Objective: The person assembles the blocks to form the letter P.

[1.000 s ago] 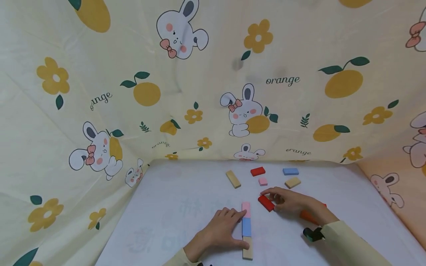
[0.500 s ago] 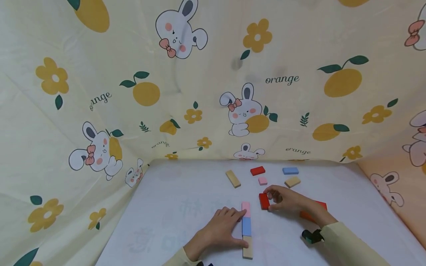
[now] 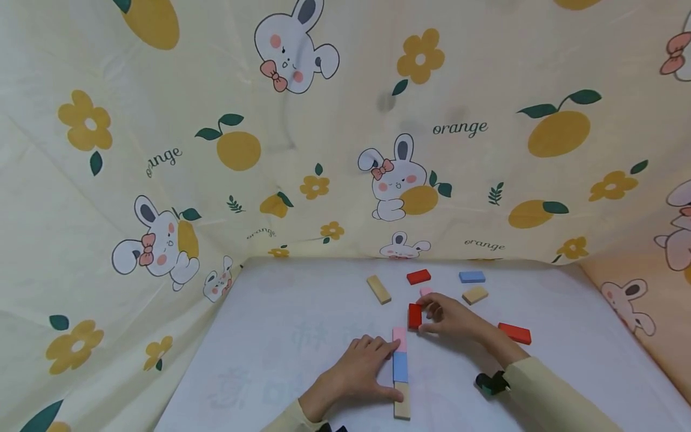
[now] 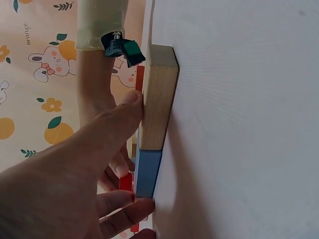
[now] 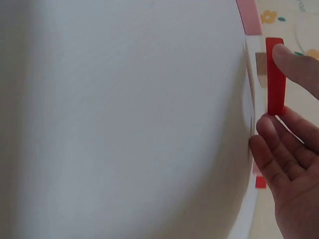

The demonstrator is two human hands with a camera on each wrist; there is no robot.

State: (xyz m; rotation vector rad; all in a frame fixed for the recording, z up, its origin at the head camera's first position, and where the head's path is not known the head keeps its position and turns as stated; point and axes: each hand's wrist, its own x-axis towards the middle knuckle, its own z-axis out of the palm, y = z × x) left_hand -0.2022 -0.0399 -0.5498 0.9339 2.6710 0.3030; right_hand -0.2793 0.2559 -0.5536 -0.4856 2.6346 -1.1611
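A straight row on the white table has a pink block (image 3: 399,338) at the far end, a blue block (image 3: 400,366) in the middle and a plain wooden block (image 3: 402,410) at the near end. My left hand (image 3: 355,373) is spread along the row's left side, its thumb on the wooden block and its index fingertip on the pink one. Just beyond the pink block, my right hand (image 3: 452,318) pinches a red block (image 3: 414,317) by its two ends between thumb and fingers. In the right wrist view, that red block (image 5: 276,79) is held above the tabletop.
Farther back lie a wooden block (image 3: 378,289), a red block (image 3: 418,276), a partly hidden small pink block (image 3: 426,291), a blue block (image 3: 472,276) and another wooden block (image 3: 475,295). One red block (image 3: 514,333) is right of my right forearm. A printed curtain (image 3: 324,120) encloses the table.
My right hand has moved left with the red block, which has turned from slanted to nearly in line with the row. The left hand and the row have stayed put.
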